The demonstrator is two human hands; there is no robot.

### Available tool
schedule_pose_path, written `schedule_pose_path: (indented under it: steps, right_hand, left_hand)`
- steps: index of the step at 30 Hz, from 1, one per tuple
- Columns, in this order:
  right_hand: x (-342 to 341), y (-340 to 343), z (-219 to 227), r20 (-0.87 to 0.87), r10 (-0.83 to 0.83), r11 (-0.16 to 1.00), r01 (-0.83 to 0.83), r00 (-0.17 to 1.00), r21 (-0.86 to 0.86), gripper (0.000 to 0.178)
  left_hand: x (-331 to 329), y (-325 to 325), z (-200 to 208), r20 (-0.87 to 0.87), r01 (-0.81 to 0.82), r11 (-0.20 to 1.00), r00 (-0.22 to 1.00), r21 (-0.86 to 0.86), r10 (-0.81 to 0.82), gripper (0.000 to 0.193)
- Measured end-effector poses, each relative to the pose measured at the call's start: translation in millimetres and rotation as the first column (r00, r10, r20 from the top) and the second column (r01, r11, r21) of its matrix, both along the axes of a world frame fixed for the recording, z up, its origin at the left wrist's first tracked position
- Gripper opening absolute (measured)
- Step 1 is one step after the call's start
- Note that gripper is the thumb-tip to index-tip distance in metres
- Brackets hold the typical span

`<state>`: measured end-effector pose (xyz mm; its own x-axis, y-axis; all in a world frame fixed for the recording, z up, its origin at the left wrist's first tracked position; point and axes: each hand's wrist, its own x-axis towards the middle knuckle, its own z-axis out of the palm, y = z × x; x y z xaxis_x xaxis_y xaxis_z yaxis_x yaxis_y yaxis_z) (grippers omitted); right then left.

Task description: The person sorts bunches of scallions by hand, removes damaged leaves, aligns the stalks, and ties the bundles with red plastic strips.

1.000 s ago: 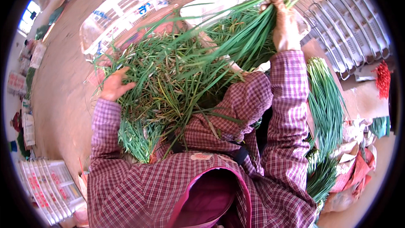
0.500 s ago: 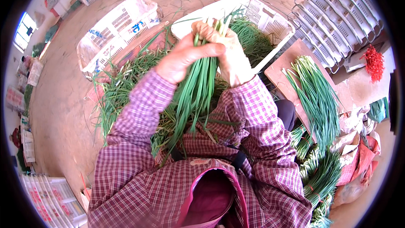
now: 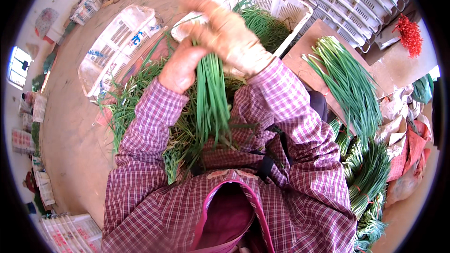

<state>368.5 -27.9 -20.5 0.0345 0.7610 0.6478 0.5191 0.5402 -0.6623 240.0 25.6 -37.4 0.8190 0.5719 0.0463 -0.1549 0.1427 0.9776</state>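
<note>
A bunch of long green chives (image 3: 211, 96) hangs leaf tips down in front of my body, toward my lap. My left hand (image 3: 182, 67) is closed around it near the top. Just above and to the right, my right hand (image 3: 232, 40), in a pale glove, is blurred by motion; its fingers stretch out to the left, over the top of the bunch. The stem ends are hidden behind it. A large pile of loose chives (image 3: 136, 89) lies below and left of my hands. Neatly laid chives (image 3: 347, 84) rest on a board (image 3: 300, 61) to the right.
A white crate (image 3: 304, 16) with chives stands ahead, another white crate (image 3: 112, 42) to the left. Stacked crates (image 3: 347, 4) rise at the far right, near a heap of red ties (image 3: 409, 35). Tied bundles (image 3: 368, 178) and crumpled sacks (image 3: 408, 147) lie at the right.
My right hand has come off the bunch, its fingers now stretched out. My left hand keeps its hold, a little lower and further left. The view has shifted slightly.
</note>
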Motion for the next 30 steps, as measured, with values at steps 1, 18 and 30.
schedule_pose_path:
  steps: [1,18,30]
  right_hand:
    - [0.1,5.0,2.0,-0.256,0.087,0.995,-0.096,0.963,-0.025,0.066]
    - [63.6,-29.5,-130.7,0.295,-0.285,0.825,0.39,0.912,-0.409,0.031]
    - [3.4,-18.5,-18.2,-0.145,-0.216,0.976,0.216,0.966,-0.016,0.031]
  left_hand:
    - [-6.7,18.7,-1.3,-0.07,0.008,1.0,0.998,0.024,-0.006,0.034]
    - [-96.6,148.7,132.4,0.721,0.189,0.972,0.654,0.137,-0.229,0.017]
    - [-51.4,121.5,106.0,0.678,0.309,0.931,0.643,0.195,-0.356,0.021]
